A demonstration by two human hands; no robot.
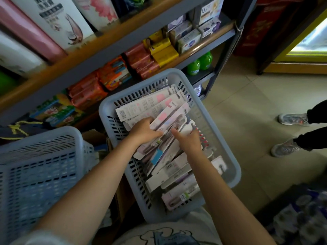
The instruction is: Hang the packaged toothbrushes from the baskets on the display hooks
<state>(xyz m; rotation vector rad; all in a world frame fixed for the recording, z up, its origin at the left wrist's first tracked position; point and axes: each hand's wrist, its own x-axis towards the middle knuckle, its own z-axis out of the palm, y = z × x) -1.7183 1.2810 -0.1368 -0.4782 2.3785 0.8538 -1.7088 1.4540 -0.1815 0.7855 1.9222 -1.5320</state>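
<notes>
The packaged toothbrushes (pixel 160 121) are lying heaped in the near-right basket (pixel 228 138). The left hand (pixel 142 132) is gripping a fanned bunch; the right hand (pixel 190 141) is pressing, fingers relaxed, on others. They are probably light, stiff, slippery cards (best pinched near the hang-holes).

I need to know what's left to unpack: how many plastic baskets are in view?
2. One pale blue slotted plastic basket sits in the middle, holding packaged toothbrushes; the other matching basket is at lower left, its contents unclear.
</notes>
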